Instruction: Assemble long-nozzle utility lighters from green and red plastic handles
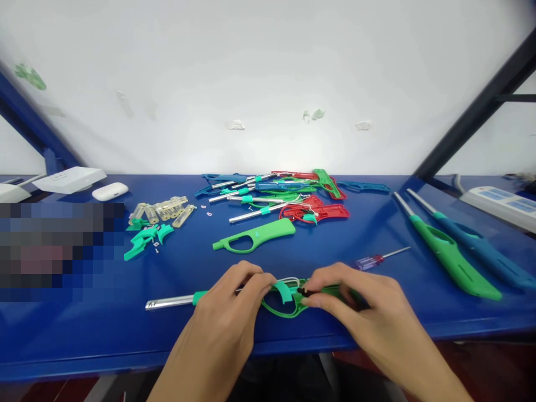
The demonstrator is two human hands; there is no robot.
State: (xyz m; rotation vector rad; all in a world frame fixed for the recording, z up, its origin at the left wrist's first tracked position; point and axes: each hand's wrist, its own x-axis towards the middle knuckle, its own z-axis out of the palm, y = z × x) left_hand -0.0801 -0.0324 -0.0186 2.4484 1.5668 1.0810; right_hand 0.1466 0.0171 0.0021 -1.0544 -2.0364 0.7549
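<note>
Near the table's front edge lies an opened green long-nosed lighter (288,314), its silver tube (170,302) pointing left. My left hand (228,304) is closed over it, fingertips pinching at the teal trigger (285,291). Between the thumb and forefinger of my right hand (355,293) is a small black part (303,291), held at the lighter's middle. A thin white wire (291,279) curves above the trigger. My right hand hides much of the handle. Just behind lies the separate green shell half (255,234).
Several dismantled lighters (268,195) are heaped at the back. Clear fuel tanks (165,209) and loose teal triggers (144,240) lie left, by a white case (110,192). A screwdriver (371,261), a whole green lighter (456,257), a blue lighter (481,243) and a power strip (502,204) are right.
</note>
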